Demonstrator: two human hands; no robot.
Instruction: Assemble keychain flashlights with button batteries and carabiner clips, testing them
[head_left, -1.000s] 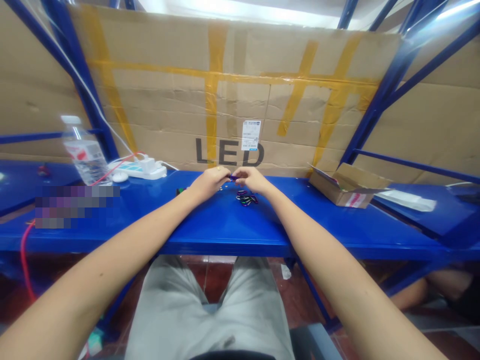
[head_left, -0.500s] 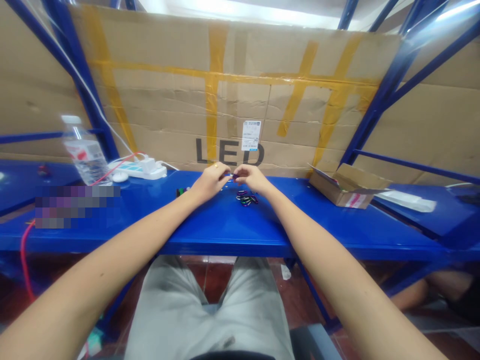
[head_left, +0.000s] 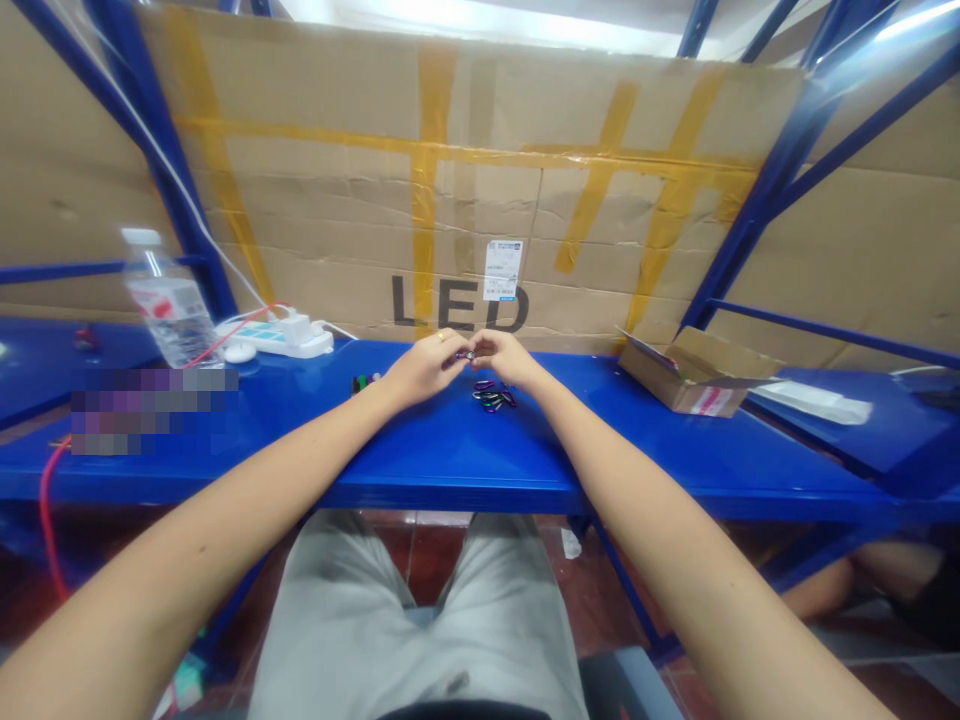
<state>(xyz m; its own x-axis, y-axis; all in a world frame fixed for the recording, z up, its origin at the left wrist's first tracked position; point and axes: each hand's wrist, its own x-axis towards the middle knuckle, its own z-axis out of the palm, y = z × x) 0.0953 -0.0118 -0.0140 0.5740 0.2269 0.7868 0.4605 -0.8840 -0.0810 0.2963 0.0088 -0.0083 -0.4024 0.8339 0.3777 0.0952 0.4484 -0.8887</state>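
Note:
Both my hands meet over the far middle of the blue workbench (head_left: 450, 460). My left hand (head_left: 424, 365) and my right hand (head_left: 504, 358) each pinch one small dark purple metal piece (head_left: 465, 354) held between their fingertips. A ring shows on a finger of my left hand. Just below my right hand, a little heap of dark, shiny metal clips (head_left: 493, 395) lies on the bench. A few more small dark pieces (head_left: 364, 383) lie to the left of my left wrist.
A plastic water bottle (head_left: 171, 305) and a white power strip (head_left: 285, 338) with a red cable stand at the back left. An open cardboard box (head_left: 694, 372) sits at the right. Taped cardboard marked LED (head_left: 457, 200) walls off the back.
My hands have lifted slightly and closed in on each other, fingertips now touching around the small piece. The heap of clips has not moved.

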